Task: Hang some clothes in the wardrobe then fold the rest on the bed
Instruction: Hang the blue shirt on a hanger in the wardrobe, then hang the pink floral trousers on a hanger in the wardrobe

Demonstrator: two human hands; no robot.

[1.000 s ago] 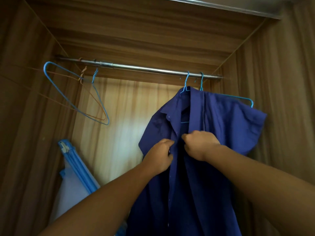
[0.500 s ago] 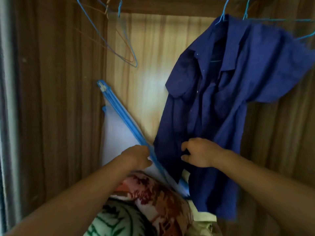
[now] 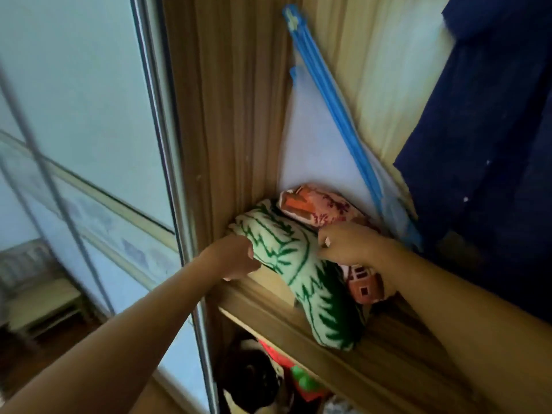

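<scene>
Both hands reach onto a wooden shelf (image 3: 263, 309) inside the wardrobe. The left hand (image 3: 234, 258) has its fingers curled round the near left end of a folded green-and-white cloth (image 3: 301, 279), which runs from that hand across to the right hand and droops over the shelf's front edge below both.

The right hand (image 3: 352, 246) lies knuckles-up on the seam where the green-and-white cloth meets a pink patterned cloth (image 3: 316, 204). Its fingers are bent downward and its thumb points toward the left hand. I cannot tell whether it is clamped on either cloth or only resting there. The pink patterned cloth shows just beyond this hand and again under its wrist.

Beyond both hands a white bag with a blue zip edge (image 3: 313, 144) leans in the back corner, touching the pink patterned cloth. To the right of the right hand, above its forearm, a navy shirt (image 3: 484, 144) hangs down. To the left of the left hand stands the wardrobe's side wall (image 3: 227, 115), then a pale sliding door (image 3: 89, 115). Under the shelf, beneath the left forearm, dark, red and green things (image 3: 298, 377) show, too dim to identify.
</scene>
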